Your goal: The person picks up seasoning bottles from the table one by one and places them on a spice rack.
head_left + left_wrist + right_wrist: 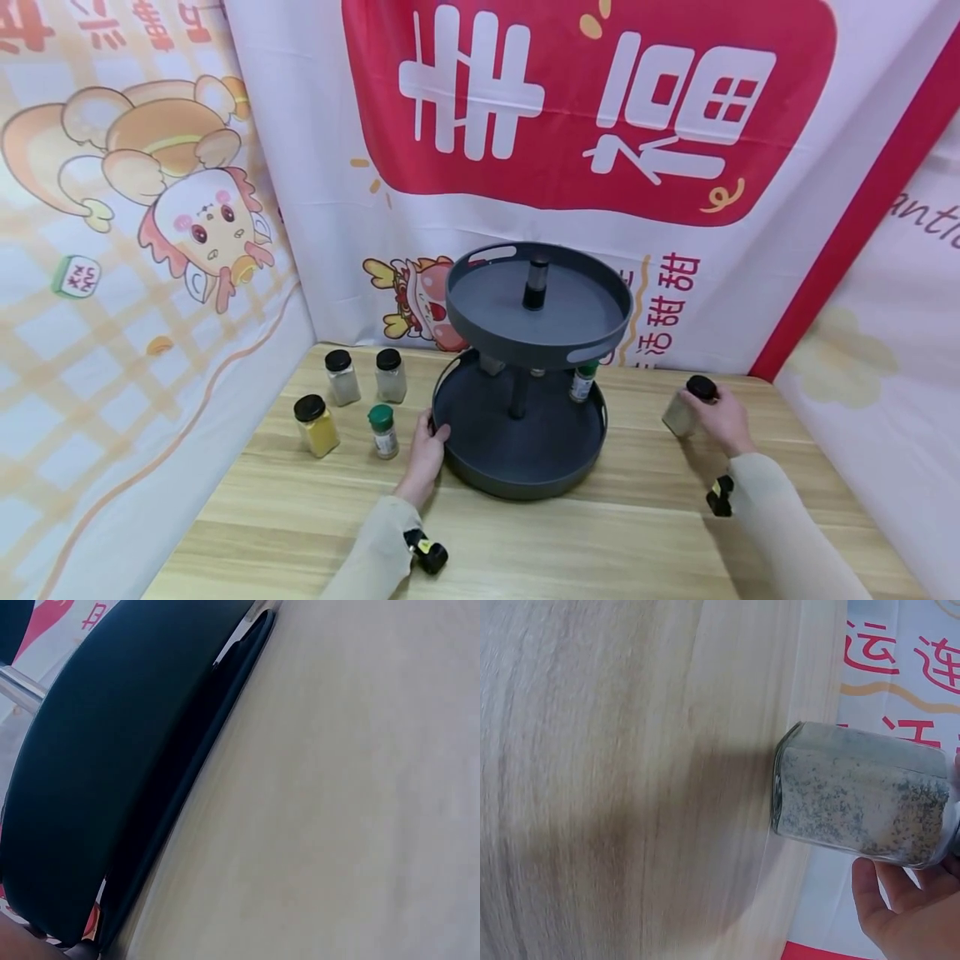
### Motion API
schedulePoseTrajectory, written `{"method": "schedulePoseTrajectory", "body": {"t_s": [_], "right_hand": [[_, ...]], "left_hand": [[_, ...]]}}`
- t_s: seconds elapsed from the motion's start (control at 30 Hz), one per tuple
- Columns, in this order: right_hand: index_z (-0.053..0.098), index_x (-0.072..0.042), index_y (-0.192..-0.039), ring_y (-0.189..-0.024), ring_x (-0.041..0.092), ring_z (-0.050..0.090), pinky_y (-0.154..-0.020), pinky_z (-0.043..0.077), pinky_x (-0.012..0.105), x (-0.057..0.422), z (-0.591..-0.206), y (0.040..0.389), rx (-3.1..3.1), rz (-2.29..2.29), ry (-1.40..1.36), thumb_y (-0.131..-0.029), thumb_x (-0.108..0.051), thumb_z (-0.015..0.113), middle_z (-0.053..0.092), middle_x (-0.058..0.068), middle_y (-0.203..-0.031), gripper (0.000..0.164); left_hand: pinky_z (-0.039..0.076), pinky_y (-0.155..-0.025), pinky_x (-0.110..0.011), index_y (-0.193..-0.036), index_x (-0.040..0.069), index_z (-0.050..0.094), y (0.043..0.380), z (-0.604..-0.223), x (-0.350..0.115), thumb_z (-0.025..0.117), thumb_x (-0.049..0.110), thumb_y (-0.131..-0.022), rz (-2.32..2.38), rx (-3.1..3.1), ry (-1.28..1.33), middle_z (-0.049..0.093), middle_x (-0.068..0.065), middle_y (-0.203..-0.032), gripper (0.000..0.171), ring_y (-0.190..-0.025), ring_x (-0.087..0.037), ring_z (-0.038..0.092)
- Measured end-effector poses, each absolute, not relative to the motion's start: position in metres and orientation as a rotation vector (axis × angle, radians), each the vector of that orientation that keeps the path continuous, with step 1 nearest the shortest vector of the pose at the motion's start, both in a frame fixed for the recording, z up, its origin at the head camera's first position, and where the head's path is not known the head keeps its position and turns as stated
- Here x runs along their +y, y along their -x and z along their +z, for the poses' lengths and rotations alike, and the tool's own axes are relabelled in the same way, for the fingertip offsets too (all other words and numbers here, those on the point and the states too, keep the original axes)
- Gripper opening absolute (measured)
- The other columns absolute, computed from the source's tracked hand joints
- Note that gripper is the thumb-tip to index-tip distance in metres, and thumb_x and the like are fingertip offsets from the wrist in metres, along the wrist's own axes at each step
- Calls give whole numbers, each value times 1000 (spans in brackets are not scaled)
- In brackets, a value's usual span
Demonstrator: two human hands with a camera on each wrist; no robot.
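Observation:
My left hand (424, 454) grips the left rim of a dark grey two-tier round tray (517, 479), its thumb over the lower tier's edge. In the left wrist view the tray's dark side (97, 765) fills the left part, and only a bit of the hand shows at the bottom corner. Off to the right of the tray, my right hand (726, 421) holds a glass spice jar (678, 415) with a black lid near its top. The jar is tilted. Seen from the right wrist, the clear jar (862, 795) contains pale, dark-speckled seasoning, with fingers (900, 900) near its lid end.
Left of the tray stand two black-lidded jars (343, 387), a jar of yellow powder (318, 432) and a green-capped bottle (384, 433). Another green-capped bottle (582, 383) stands on the lower tier, with partly hidden containers behind. Printed cloth (315, 183) encloses the wooden table (300, 533).

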State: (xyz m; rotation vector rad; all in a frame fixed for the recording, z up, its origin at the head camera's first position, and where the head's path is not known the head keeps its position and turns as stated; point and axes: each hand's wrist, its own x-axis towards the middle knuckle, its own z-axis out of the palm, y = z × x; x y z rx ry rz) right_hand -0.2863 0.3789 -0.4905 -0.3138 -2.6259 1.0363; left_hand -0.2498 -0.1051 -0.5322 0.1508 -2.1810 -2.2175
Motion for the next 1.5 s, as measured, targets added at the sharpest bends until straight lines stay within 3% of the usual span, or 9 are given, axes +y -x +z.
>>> {"method": "schedulePoseTrajectory", "body": {"t_s": [0.5,1.5], "right_hand": [[56,9,-101,-84,36,55,-69,41,40,373,-494,285,-2542,1012,285,-87,-40,66,61,27,-92,51],[56,5,-109,-93,40,58,-76,46,51,347,-474,276,-2656,957,148,-88,-52,60,61,29,-103,61]], "left_hand": [[16,-112,-51,-143,-8,22,249,-533,-104,43,3,-97,-2233,-2152,-151,22,-29,-149,52,-138,-40,17],[8,-112,-53,-149,-4,7,242,-531,-103,44,8,-98,-2215,-2262,-170,8,-25,-154,64,-140,-40,6]]}}
